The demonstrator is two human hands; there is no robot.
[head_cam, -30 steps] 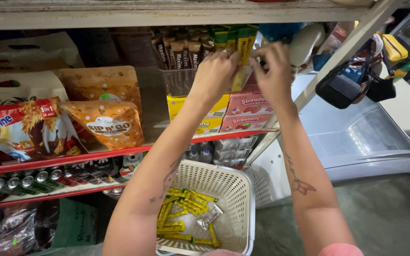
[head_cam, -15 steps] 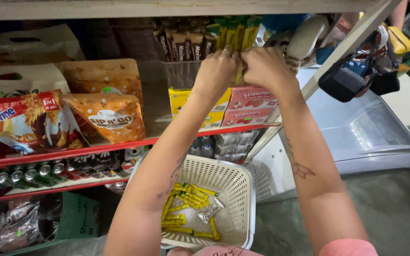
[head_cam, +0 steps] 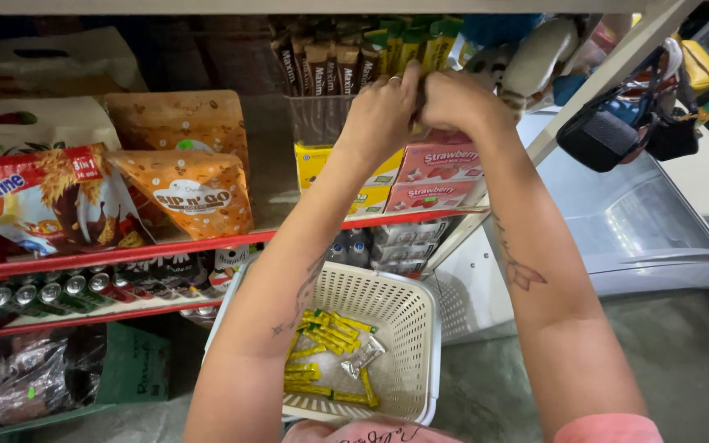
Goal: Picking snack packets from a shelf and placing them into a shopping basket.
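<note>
Orange pouches (head_cam: 182, 164) sit at nine o'clock on the shelf (head_cam: 207, 244). The left hand (head_cam: 383, 111) and right hand (head_cam: 453, 102) meet at twelve o'clock, fingers pinching yellow-green stick packets (head_cam: 416, 49) in the clear container (head_cam: 317, 119). White basket (head_cam: 408, 328) below at six.

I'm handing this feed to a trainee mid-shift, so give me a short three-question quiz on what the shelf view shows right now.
1. True or false: the white plastic basket below the arms holds yellow stick sachets.
2. Multiple choice: the left hand and right hand meet at
A. the orange pouches
B. the clear container of upright stick sachets
C. the black bag hanging on the right
3. What lies directly under the hands on the shelf?

Key
1. True.
2. B.
3. Stacked pink boxes beside yellow boxes.
</note>
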